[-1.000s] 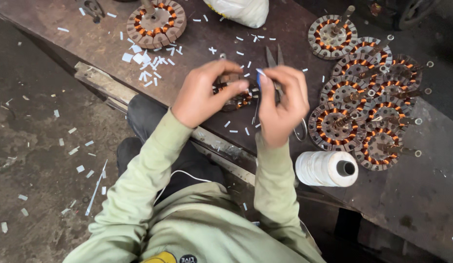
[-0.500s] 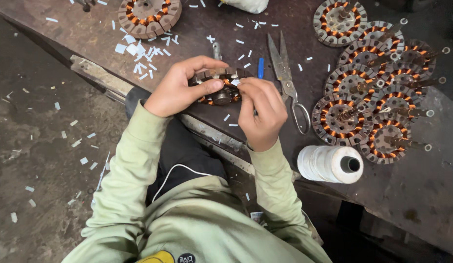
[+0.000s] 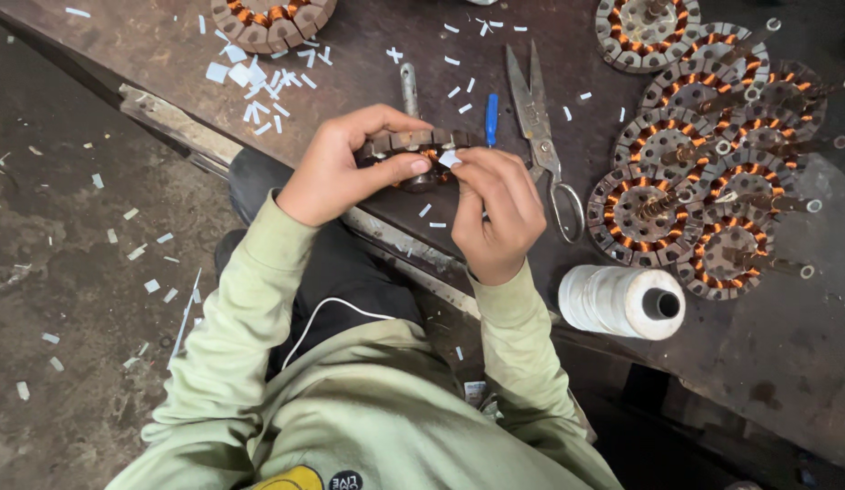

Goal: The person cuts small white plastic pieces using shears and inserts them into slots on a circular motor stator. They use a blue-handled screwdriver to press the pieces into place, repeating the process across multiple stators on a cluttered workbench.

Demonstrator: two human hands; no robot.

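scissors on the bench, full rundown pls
The scissors lie flat on the dark metal bench, just right of the right hand. They look like worn grey steel, all metal, with no plastic grips. The two long blades point away from the person and stand slightly apart; the looped handles point back toward the bench edge. A blue tool lies beside the blades on their left, and white paper bits are scattered around. No hand touches them.

A dark, worn metal workbench (image 3: 368, 41) carries scissors (image 3: 540, 127), a blue pen (image 3: 491, 118), a spool of white thread (image 3: 618, 301) and scattered white paper slips (image 3: 259, 77). A cluster of copper-wound stators (image 3: 704, 172) lies on its right part, and another stator (image 3: 273, 18) lies at its far edge.
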